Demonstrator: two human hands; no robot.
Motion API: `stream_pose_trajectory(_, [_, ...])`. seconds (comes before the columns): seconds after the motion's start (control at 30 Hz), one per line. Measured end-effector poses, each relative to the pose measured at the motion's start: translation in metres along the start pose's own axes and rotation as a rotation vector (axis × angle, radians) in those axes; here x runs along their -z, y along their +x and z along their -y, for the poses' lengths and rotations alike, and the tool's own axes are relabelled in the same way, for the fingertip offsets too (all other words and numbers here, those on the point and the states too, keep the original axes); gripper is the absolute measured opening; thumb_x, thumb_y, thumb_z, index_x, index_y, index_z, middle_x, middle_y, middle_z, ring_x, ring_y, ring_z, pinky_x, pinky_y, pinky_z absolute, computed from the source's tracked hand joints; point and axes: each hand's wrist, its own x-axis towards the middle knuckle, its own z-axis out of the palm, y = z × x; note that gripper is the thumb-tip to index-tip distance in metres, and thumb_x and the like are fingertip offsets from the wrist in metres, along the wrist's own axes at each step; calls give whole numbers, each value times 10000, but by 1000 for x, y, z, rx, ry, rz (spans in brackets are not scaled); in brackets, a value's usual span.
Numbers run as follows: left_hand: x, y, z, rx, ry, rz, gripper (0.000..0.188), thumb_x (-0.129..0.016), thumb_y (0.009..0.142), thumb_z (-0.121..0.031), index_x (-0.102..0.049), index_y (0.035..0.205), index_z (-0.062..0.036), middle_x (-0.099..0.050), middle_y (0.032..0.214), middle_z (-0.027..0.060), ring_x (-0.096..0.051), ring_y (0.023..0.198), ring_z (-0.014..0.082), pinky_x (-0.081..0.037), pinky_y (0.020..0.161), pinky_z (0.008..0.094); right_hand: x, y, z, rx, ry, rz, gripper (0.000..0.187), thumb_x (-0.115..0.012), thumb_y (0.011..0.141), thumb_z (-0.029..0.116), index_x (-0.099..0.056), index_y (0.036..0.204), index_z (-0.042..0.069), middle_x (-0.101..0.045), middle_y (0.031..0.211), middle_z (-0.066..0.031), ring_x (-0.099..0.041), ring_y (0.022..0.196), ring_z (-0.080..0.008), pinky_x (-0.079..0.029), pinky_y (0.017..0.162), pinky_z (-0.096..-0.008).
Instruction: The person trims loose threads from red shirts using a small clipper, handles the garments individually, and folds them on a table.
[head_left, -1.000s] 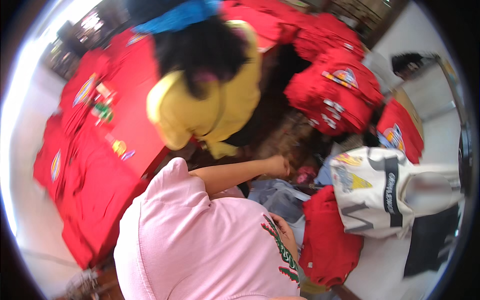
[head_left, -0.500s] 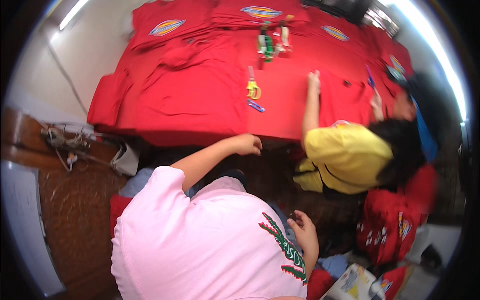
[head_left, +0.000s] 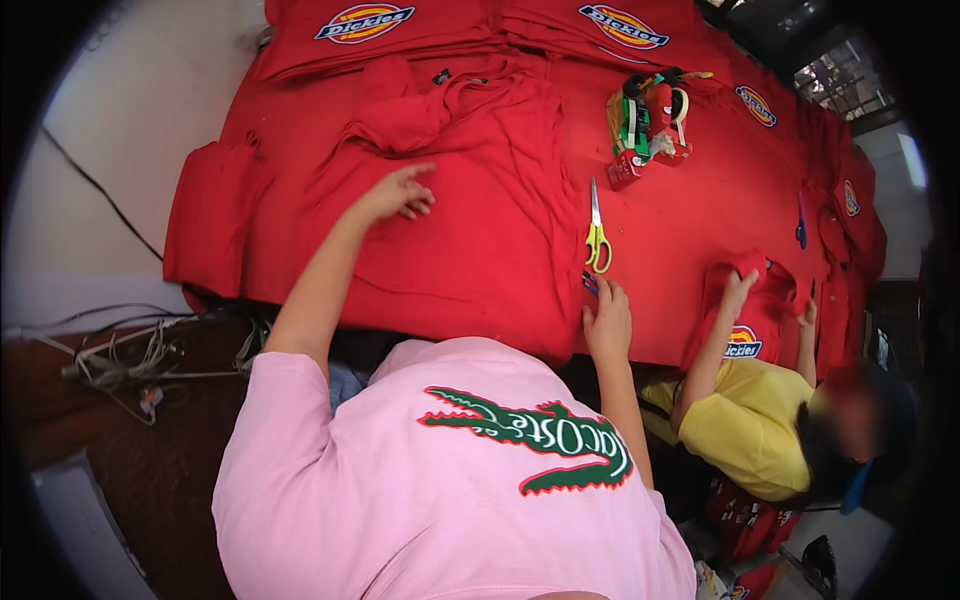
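Observation:
A red shirt (head_left: 470, 190) lies spread on the red-covered table in front of me. Over it is my left hand (head_left: 398, 193), index finger stretched and the others loosely bent, holding nothing. At the table's near edge, my right hand (head_left: 608, 320) has its thumb and fingers apart. Its fingertips reach a small blue tool (head_left: 590, 284), partly hidden by them, and I cannot tell whether they touch it. Just beyond lie scissors with yellow handles (head_left: 598, 245), blades pointing away from me.
Tape dispensers (head_left: 650, 125) stand at the back. Red shirts with a printed emblem (head_left: 365, 24) line the far side. On my right, a co-worker in a yellow shirt (head_left: 750, 425) handles a red garment (head_left: 748, 310). Tangled cables (head_left: 130, 355) lie at lower left.
Both my hands have moved forward to the table: the left over the red shirt, the right up from beside my body to the blue tool. The co-worker's hands have drawn nearer their body.

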Motion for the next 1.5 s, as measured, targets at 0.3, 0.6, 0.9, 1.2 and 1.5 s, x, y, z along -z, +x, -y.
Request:
stream_pose_trajectory(0.3, [147,98,-119,-758,667,-1020,531,-708,919,-136,-557,1424,-78,-639,1372,158,-606,1276,278,-484,1043,376,-25,45,-14,24,-200,-117,321,-700,903,193,-665,1186,45,-634,1015,-132,-640,931,-328,-540,777,-434])
stream_pose_trajectory(0.6, [7,133,-96,-357,256,-226,237,-624,989,-89,-709,1199,-19,-730,1125,73,-668,1008,124,-521,903,246,-22,74,-24,-252,-157,-121,184,-603,913,77,-648,1079,11,-601,999,-177,-640,863,-355,-540,736,-440])
stream_pose_trajectory(0.9, [-41,184,-141,-46,-287,-45,571,-740,924,-285,-586,1365,43,-619,1371,147,-497,1349,211,-354,1155,335,-26,94,-17,-653,1059,-302,299,-526,967,-30,-537,1264,5,-602,1128,-26,-606,1037,-130,-488,891,-268])
stream_pose_trajectory(1.2, [29,11,-184,-535,-830,-122,323,-700,947,-149,-658,1225,11,-713,1210,96,-644,1168,191,-418,1128,362,5,179,126,-169,834,411,324,-857,781,90,-706,1059,22,-623,915,34,-440,709,-34,-410,645,-215])
stream_pose_trajectory(1.5, [68,-145,-9,-166,-593,-130,249,-598,955,-67,-671,1183,2,-716,1171,80,-652,1115,169,-465,1037,316,53,111,86,215,79,63,229,-781,783,40,-755,1008,70,-746,902,-79,-689,805,-136,-490,683,-261])
